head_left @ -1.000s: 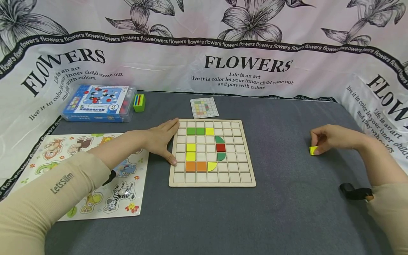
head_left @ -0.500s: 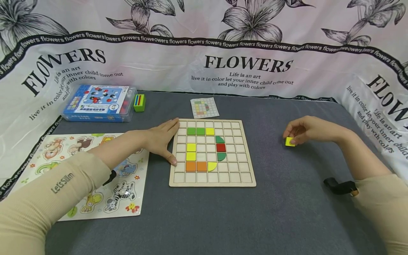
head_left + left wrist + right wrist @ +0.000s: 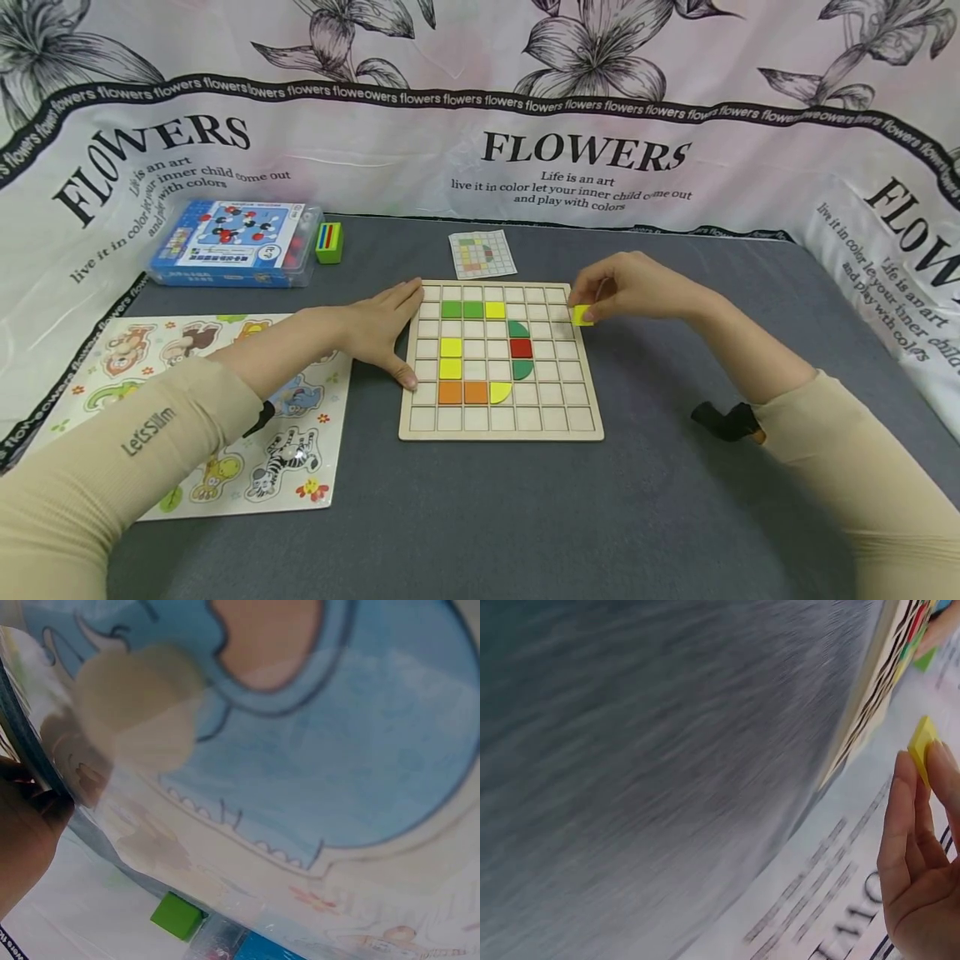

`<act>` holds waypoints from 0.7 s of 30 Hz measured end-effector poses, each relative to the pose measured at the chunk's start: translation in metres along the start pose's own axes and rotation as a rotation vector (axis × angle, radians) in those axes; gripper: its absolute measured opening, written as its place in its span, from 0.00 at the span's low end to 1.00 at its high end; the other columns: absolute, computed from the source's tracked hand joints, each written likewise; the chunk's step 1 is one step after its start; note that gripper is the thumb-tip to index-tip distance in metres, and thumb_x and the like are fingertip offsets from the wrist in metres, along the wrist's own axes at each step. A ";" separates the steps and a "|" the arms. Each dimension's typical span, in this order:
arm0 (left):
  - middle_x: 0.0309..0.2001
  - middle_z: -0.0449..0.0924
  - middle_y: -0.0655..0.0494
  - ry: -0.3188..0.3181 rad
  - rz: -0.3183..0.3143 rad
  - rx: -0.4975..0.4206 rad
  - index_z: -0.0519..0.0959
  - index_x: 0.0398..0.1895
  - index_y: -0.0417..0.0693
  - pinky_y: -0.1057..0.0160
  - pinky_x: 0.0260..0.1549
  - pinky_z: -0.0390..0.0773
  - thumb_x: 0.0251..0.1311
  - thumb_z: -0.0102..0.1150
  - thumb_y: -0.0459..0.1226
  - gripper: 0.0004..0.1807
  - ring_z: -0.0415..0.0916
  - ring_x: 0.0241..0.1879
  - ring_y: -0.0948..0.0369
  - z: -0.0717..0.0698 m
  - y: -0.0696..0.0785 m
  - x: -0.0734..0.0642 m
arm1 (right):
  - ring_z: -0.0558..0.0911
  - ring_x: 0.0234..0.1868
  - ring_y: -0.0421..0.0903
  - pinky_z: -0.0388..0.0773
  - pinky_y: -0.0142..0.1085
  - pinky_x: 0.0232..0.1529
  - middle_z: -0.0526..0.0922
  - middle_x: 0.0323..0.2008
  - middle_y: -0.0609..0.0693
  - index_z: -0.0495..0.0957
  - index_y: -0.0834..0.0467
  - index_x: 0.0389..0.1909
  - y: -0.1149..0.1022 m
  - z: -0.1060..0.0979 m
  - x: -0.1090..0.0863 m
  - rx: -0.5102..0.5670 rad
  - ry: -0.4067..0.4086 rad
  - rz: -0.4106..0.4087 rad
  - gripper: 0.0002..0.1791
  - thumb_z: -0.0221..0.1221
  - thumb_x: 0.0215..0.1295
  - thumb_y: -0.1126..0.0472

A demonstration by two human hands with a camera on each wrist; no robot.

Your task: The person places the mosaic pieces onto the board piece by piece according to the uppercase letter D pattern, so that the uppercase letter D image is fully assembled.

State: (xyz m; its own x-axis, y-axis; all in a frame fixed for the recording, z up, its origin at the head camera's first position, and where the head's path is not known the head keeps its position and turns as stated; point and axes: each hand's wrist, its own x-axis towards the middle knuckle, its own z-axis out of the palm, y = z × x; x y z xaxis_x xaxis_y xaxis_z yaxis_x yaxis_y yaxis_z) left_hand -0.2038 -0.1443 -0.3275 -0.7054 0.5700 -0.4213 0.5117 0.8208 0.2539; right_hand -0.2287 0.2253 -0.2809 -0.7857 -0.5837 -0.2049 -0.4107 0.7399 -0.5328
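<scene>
My right hand pinches a yellow square tile between thumb and fingers, over the right edge of a wooden grid board. The same tile stands out from the fingertips in the right wrist view. At the board's left edge my left hand rests with fingers spread and straight. Green, yellow, orange and red square tiles lie in the board's cells. Among them are a red tile, two rounded green tiles and a rounded yellow tile.
Behind the board lies a small pattern card. A blue box and a green block stand at the back left. An animal picture board lies under my left forearm. Flower-print cloth rises behind the grey table.
My right hand has moved left across the table with the yellow square tile, from the far right to the board's right edge. The left hand has stayed at the board.
</scene>
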 end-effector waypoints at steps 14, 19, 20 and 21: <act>0.80 0.22 0.39 0.007 0.002 0.000 0.31 0.79 0.38 0.42 0.78 0.42 0.43 0.67 0.70 0.77 0.25 0.80 0.41 -0.001 -0.001 0.001 | 0.86 0.33 0.50 0.80 0.38 0.37 0.85 0.34 0.51 0.86 0.52 0.44 -0.049 0.024 0.052 0.052 -0.004 -0.127 0.09 0.63 0.66 0.63; 0.80 0.22 0.40 0.004 -0.004 0.004 0.31 0.79 0.38 0.42 0.79 0.42 0.43 0.67 0.70 0.77 0.26 0.80 0.41 -0.001 0.001 0.000 | 0.87 0.33 0.48 0.84 0.39 0.38 0.85 0.35 0.52 0.86 0.55 0.44 -0.065 0.038 0.068 0.063 -0.034 -0.145 0.09 0.63 0.65 0.66; 0.80 0.22 0.40 0.003 -0.006 0.001 0.31 0.79 0.37 0.42 0.78 0.42 0.42 0.67 0.70 0.77 0.26 0.80 0.41 -0.001 0.001 0.000 | 0.87 0.34 0.47 0.84 0.38 0.38 0.85 0.35 0.52 0.86 0.55 0.43 -0.069 0.041 0.071 0.060 -0.035 -0.147 0.08 0.64 0.64 0.66; 0.80 0.22 0.40 0.001 -0.010 0.000 0.31 0.79 0.38 0.42 0.79 0.42 0.42 0.67 0.70 0.77 0.26 0.80 0.42 -0.001 0.001 0.000 | 0.86 0.34 0.46 0.83 0.37 0.37 0.85 0.34 0.52 0.86 0.54 0.43 -0.072 0.043 0.074 0.053 -0.037 -0.149 0.08 0.64 0.64 0.66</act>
State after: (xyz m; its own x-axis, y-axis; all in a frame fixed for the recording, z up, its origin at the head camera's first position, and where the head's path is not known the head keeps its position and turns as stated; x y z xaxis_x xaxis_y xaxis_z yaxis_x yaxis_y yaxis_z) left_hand -0.2036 -0.1436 -0.3265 -0.7107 0.5622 -0.4230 0.5051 0.8262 0.2495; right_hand -0.2369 0.1144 -0.2931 -0.6998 -0.6983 -0.1503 -0.4955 0.6262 -0.6020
